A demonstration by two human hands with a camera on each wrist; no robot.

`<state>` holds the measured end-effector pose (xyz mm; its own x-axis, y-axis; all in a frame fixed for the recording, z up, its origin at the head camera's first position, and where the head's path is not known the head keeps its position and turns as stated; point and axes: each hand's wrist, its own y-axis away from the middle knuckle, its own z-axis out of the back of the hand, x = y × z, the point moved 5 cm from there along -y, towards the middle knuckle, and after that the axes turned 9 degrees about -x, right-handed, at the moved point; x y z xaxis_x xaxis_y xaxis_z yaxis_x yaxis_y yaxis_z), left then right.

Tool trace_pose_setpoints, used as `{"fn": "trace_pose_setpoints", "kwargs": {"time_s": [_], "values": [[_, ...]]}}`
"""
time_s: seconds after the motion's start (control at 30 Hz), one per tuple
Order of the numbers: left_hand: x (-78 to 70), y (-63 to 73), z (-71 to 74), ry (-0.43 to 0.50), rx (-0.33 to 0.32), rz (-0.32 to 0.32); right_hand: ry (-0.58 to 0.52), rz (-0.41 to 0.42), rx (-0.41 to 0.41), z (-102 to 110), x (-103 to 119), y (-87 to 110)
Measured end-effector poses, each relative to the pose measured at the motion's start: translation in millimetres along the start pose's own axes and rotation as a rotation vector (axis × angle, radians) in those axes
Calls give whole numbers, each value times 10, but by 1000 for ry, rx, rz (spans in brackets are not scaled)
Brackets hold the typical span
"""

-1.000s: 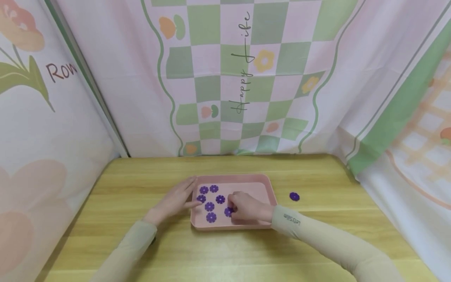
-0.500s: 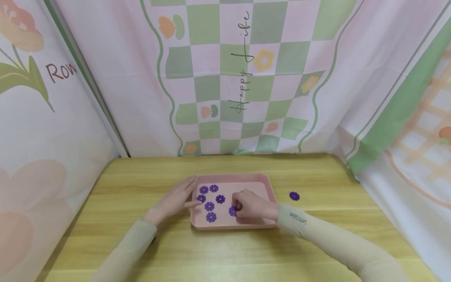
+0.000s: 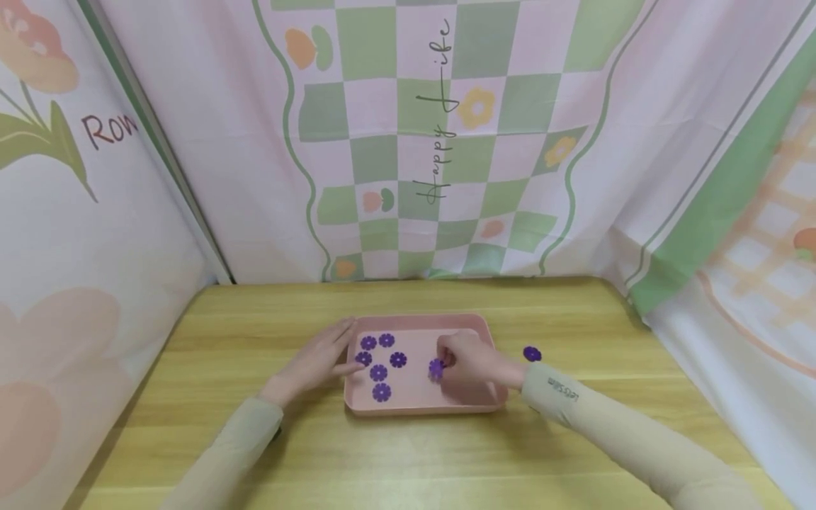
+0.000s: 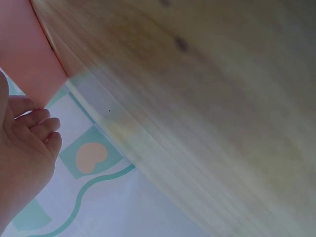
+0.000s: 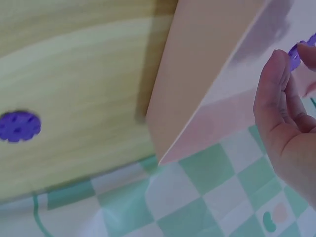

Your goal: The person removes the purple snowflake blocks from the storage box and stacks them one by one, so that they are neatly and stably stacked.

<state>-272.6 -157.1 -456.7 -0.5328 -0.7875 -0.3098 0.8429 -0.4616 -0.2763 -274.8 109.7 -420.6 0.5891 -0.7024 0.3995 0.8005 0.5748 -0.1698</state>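
Right hand [image 3: 468, 360] farther right, purple disc [image 3: 435, 369] in pinch, left hand [image 3: 319, 358] relaxed, wooden table [image 3: 357, 467] before curtain [image 3: 421, 142]

The wood-grained worktop [image 3: 223, 333] is backed by a green-checked curtain [image 3: 423, 142], lettered "Happy Life", flanked on the left by flower-printed cloth [image 3: 64, 234] and, over on the right, an orange-checked drape [image 3: 765, 241]!

The right hand [image 3: 470, 362] has moved toward the right side of the pink tray [image 3: 408, 394], and the purple flower-shaped disc [image 3: 435, 370] pinched in its fingers [image 5: 272, 74] has come along, now tilted.
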Motion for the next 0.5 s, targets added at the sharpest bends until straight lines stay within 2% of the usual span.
{"fn": "trace_pose_setpoints", "kwargs": {"time_s": [0.13, 0.23, 0.5], "values": [[-9, 3, 7, 3, -8, -3, -68, 58, -42, 142, -25, 2], [-9, 7, 6, 2, -18, -10, -71, 82, -57, 222, -70, 2], [-27, 9, 16, 0, -20, -9, -49, -28, -28, 366, -260, 48]]}}
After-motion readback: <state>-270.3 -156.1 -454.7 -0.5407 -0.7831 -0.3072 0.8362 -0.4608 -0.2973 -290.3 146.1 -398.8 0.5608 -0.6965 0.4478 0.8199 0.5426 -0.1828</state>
